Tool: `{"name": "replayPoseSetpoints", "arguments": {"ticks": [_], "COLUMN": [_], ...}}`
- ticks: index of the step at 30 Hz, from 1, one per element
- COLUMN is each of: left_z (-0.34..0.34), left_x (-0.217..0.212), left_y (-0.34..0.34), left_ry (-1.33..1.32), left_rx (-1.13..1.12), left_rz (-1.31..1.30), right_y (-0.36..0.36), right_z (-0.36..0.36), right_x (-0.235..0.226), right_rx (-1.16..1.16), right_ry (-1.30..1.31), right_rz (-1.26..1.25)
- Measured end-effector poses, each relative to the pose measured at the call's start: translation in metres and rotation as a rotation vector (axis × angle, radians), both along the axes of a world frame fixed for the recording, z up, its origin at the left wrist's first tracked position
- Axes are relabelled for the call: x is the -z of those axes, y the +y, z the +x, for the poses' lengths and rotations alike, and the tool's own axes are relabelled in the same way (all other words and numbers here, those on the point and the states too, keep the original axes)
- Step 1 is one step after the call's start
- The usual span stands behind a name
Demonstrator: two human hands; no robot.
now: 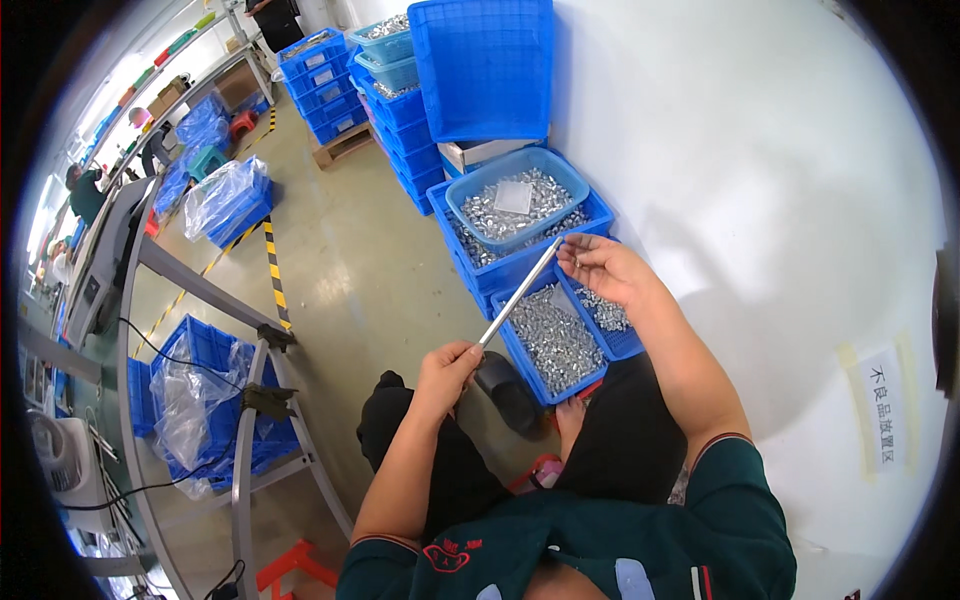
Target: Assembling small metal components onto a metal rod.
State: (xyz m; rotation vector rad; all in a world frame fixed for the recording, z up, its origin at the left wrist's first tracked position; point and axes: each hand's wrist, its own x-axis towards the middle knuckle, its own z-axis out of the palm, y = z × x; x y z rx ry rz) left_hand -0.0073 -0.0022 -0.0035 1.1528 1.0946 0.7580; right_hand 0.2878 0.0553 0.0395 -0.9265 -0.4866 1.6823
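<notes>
The thin metal rod runs slanting between my two hands, its lower end gripped in my left hand, which is closed around it above my knee, and its upper end up by my right hand. My right fingers are pinched together at that tip, and I judge they hold one of the small silver parts there, though it is too small for me to tell for sure. So the step in hand looks like threading a part onto the rod's free end. Just under my right hand sits the blue tray of loose silver metal parts, with a smaller blue divider tray touching it on the right side, also holding some. Beyond them stands a blue crate carrying a lighter blue basin heaped with the same parts, a clear bag lying on top. Further back, stacked blue crates line the white wall, and an upright blue crate leans against it. To my left is a grey workbench frame with a bagged blue crate beneath it. The next move, as I judge it, calls for holding the rod steady with my left hand, lining the part's hole up with the tip, and letting it slide down.
</notes>
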Motion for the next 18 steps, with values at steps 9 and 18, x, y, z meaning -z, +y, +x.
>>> {"name": "replayPoseSetpoints", "arguments": {"ticks": [9, 18], "left_z": [0.003, 0.002], "left_x": [-0.002, 0.004], "left_y": [-0.002, -0.001], "left_ry": [0.040, 0.045], "left_rx": [0.068, 0.075], "left_rz": [-0.009, 0.011], "right_y": [0.003, -0.004], "right_z": [-0.001, -0.013], "right_x": [-0.006, -0.016], "right_rx": [0.138, 0.049], "right_ry": [0.090, 0.013], "right_rz": [0.069, 0.211]}}
